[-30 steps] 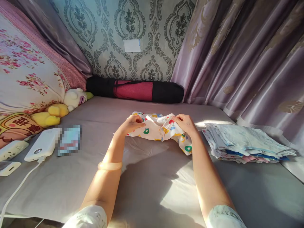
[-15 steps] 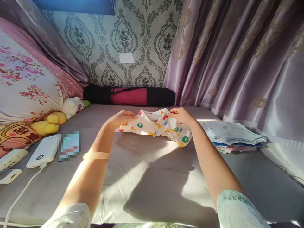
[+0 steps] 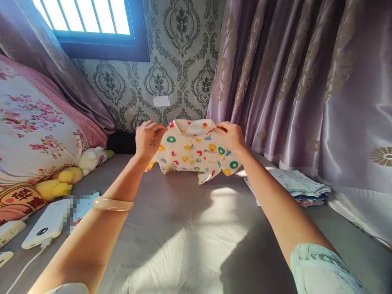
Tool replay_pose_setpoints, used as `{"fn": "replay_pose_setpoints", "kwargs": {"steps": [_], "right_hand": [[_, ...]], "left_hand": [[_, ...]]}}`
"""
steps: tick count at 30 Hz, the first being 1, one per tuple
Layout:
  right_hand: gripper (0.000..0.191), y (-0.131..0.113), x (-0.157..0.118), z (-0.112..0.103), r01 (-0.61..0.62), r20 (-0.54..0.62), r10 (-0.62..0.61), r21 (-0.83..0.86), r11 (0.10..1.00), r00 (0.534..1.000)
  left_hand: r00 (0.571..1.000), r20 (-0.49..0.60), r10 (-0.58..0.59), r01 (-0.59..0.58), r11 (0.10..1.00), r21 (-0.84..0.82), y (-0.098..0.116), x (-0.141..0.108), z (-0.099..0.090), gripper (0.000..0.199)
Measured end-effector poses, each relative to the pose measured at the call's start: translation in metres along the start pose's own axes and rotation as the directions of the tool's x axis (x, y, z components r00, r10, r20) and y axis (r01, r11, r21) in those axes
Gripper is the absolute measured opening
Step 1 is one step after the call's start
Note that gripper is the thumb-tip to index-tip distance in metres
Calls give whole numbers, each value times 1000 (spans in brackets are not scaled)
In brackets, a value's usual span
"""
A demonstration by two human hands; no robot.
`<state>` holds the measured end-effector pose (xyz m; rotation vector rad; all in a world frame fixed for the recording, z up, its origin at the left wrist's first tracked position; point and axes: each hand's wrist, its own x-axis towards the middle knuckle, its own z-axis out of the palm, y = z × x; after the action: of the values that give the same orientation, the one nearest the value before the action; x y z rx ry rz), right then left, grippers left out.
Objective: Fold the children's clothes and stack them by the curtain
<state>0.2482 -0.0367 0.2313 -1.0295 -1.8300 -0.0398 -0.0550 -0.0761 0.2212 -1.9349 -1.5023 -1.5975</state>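
Between my two hands hangs a small cream shirt [image 3: 191, 151] with a collar and a print of colourful shapes. My left hand [image 3: 150, 139] is closed on the shirt's left shoulder as I see it. At the opposite shoulder, beside the collar, my right hand [image 3: 231, 136] pinches the cloth. The shirt is raised over the far part of the grey bed sheet [image 3: 153, 245], with its front facing me and its lower corner hanging loose. Whether the hem touches the sheet I cannot tell.
A stack of folded clothes [image 3: 294, 183] lies on the right by the curtain [image 3: 275, 81]. Along the left are a white power bank [image 3: 49, 224] with a cable, a yellow plush toy [image 3: 61, 181] and a floral pillow [image 3: 36, 118]. A dark roll [image 3: 121, 143] lies against the wall.
Both hands have lifted the shirt higher, so its front now hangs unfolded instead of bunched low over the sheet. My view has tilted up, bringing the window into sight.
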Motion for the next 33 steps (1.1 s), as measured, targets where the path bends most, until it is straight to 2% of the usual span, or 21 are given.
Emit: {"fn": "replay_pose_setpoints", "kwargs": {"steps": [1, 2, 5, 6, 9, 10, 11, 13, 15, 16, 18, 19, 21, 24, 27, 30, 33], "right_hand": [[24, -4, 5, -1, 49, -72, -52, -46, 998, 996], [23, -8, 10, -1, 81, -100, -91, -99, 992, 991], [20, -16, 21, 1, 116, -70, -136, -239, 964, 988], [20, -19, 24, 2, 118, -90, -147, -269, 956, 985], [23, -28, 31, 0, 109, -261, -197, -318, 942, 945], [25, -31, 33, -1, 98, -314, -207, -329, 939, 927], [25, -33, 34, -2, 92, -341, -213, -339, 936, 915], [26, -35, 35, -3, 116, -295, -230, -358, 927, 928], [26, -35, 35, -4, 158, -191, -242, -371, 915, 951], [25, -35, 34, -4, 163, -167, -241, -379, 911, 956], [23, -35, 33, -4, 130, -198, -223, -399, 908, 955], [23, -36, 33, -4, 116, -207, -214, -405, 907, 955], [23, -37, 34, -4, 124, -179, -212, -405, 906, 961], [24, -38, 34, -4, 115, -189, -203, -392, 913, 961], [27, -39, 34, -4, 110, -180, -192, -385, 916, 965], [27, -39, 35, -4, 107, -223, -208, -393, 913, 952], [27, -39, 37, -1, 103, -219, -200, -389, 915, 955]], "left_hand": [[997, -57, 45, -42, 998, 53, 4, 7, -3, 18], [995, -59, 79, -73, 993, 97, 7, 13, -5, 18], [995, 38, 96, -101, 979, 179, 11, 26, -6, 17], [997, 9, 81, -81, 977, 197, 12, 28, -5, 17], [974, -212, 82, -35, 976, 216, 16, 34, -6, 19], [961, -255, 105, -49, 975, 217, 18, 36, -8, 20], [959, -249, 132, -77, 973, 219, 19, 37, -9, 20], [979, -106, 173, -147, 966, 212, 19, 39, -12, 21], [989, 10, 150, -149, 968, 203, 19, 40, -14, 20], [992, -7, 122, -118, 972, 204, 19, 41, -13, 20], [991, -110, 82, -59, 978, 198, 20, 41, -12, 18], [990, -121, 77, -53, 980, 190, 22, 42, -10, 17], [995, -69, 79, -66, 983, 173, 26, 44, -8, 16], [993, -117, 9, 9, 988, 151, 30, 47, -4, 18], [993, -114, -29, 42, 992, 117, 32, 47, -3, 19], [981, -193, -13, 31, 995, 95, 36, 47, -3, 19], [988, -153, 5, 8, 996, 84, 38, 50, -2, 17]]}}
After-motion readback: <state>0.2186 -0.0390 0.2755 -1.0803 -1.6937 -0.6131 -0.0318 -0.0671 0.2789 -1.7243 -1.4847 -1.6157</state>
